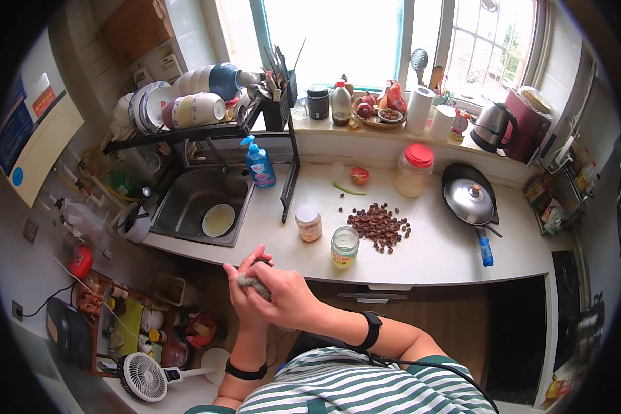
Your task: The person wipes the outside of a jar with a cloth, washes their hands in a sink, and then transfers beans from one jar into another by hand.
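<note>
In front of my body, just off the counter's front edge, my two hands meet. My right hand (pixel 289 292) presses a crumpled grey cloth (pixel 256 286) against my left hand (pixel 238 297). A small dark object (pixel 260 262) shows between the hands; my left hand cups it, and the fingers hide most of it. An open glass jar (pixel 344 247) with a yellow label stands on the counter near the hands. Beside it is a jar with a white lid (pixel 309 222) and pale contents. A pile of dried reddish-brown fruits or nuts (pixel 380 226) lies loose behind the open jar.
Left is a sink (pixel 186 207) holding a bowl (pixel 218 220), below a loaded dish rack (pixel 196 132). A blue soap bottle (pixel 260 164) stands beside it. Farther back are a cut tomato (pixel 359 175), a red-lidded jar (pixel 414 171) and a lidded pan (pixel 468 202).
</note>
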`<state>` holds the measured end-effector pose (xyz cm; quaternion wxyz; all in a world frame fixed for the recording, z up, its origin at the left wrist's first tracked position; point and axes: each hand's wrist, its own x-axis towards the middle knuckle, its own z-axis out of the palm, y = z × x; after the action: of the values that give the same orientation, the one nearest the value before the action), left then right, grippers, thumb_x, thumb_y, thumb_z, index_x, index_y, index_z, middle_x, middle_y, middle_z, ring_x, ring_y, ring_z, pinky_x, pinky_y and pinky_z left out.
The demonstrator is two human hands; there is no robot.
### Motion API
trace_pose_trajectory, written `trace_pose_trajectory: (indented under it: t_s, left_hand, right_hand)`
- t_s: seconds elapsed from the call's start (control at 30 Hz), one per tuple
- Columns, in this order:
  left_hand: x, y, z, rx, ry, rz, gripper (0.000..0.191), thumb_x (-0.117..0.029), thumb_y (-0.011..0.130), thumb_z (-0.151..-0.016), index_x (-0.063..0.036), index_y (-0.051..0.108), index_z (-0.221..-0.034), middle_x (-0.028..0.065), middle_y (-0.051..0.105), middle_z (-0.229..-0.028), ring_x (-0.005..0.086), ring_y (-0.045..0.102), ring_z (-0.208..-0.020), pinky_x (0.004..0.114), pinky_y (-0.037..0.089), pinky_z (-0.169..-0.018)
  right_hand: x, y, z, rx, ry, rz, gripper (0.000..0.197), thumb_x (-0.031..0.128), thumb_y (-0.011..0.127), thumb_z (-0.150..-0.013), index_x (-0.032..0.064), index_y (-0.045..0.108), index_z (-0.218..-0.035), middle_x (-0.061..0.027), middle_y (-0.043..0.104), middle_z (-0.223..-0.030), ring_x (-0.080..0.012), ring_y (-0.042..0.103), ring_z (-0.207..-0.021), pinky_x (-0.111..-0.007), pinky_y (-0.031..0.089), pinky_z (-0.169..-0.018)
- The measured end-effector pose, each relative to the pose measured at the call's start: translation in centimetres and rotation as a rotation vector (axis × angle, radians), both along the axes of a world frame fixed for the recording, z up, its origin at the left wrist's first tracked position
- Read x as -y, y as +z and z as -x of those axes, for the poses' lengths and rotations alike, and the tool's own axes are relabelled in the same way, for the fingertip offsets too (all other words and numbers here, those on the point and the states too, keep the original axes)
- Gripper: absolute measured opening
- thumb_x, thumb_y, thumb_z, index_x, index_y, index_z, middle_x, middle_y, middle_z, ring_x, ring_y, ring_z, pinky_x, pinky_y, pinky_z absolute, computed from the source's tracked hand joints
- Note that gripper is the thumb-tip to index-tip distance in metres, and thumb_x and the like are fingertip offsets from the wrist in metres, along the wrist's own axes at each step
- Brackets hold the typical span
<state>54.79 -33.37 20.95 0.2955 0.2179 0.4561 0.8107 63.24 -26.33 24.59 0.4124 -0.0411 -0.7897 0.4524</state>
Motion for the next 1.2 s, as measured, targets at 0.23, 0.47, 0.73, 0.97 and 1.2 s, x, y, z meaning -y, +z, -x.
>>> trace_pose_trajectory:
  t_s: [0.23, 0.47, 0.73, 0.97, 1.2]
  left_hand:
    - [-0.6, -0.4, 0.3, 0.071, 0.07, -0.002, 0.079, -0.061, 0.021, -0.104, 0.004, 0.056, -0.131, 0.0116, 0.061, -0.116, 0.019, 0.058, -0.106, 0.03, 0.042, -0.099]
    - [-0.6, 1.1, -0.8, 0.047, 0.148, 0.015, 0.07, -0.06, 0.028, -0.104, -0.0013, 0.059, -0.126, 0.0094, 0.062, -0.116, 0.0185, 0.058, -0.109, 0.03, 0.046, -0.094]
    - [-0.3, 4.5, 0.1, 0.235, 0.015, -0.069, 0.075, -0.06, 0.017, -0.103, 0.0019, 0.059, -0.105, 0.0128, 0.06, -0.094, 0.0253, 0.06, -0.09, 0.038, 0.051, -0.084]
    - [0.9, 4.1, 2.2, 0.716, -0.101, -0.196, 0.057, -0.051, 0.031, -0.104, -0.0006, 0.056, -0.101, 0.0167, 0.061, -0.093, 0.0309, 0.061, -0.086, 0.046, 0.054, -0.081]
    - [1.4, 4.7, 1.5, 0.481, 0.012, -0.227, 0.062, -0.05, 0.028, -0.105, 0.003, 0.059, -0.111, 0.0179, 0.063, -0.1, 0.0319, 0.062, -0.093, 0.047, 0.052, -0.089]
  right_hand:
    - [-1.0, 0.3, 1.0, -0.002, 0.005, 0.098, 0.018, 0.012, 0.066, -0.084, 0.0022, 0.057, -0.097, -0.0201, 0.065, -0.082, -0.0403, 0.066, -0.074, -0.042, 0.053, -0.065]
    - [-1.8, 2.4, 2.5, 0.02, -0.138, 0.057, 0.019, 0.013, 0.067, -0.085, 0.0017, 0.059, -0.098, -0.021, 0.064, -0.076, -0.0394, 0.066, -0.073, -0.041, 0.052, -0.062]
    - [-0.9, 0.2, 0.5, -0.024, 0.123, -0.189, 0.023, 0.012, 0.071, -0.08, 0.0077, 0.06, -0.1, -0.0114, 0.065, -0.083, -0.0338, 0.066, -0.072, -0.039, 0.052, -0.061]
    - [-2.7, -0.4, -1.4, 0.024, 0.134, -0.404, 0.029, 0.005, 0.074, -0.072, 0.0063, 0.061, -0.098, -0.0106, 0.064, -0.081, -0.0309, 0.065, -0.068, -0.038, 0.052, -0.057]
    - [-1.7, 0.8, -2.0, 0.03, 0.057, -0.236, 0.023, 0.006, 0.071, -0.081, 0.0047, 0.061, -0.101, -0.0134, 0.065, -0.084, -0.0331, 0.066, -0.072, -0.038, 0.052, -0.061]
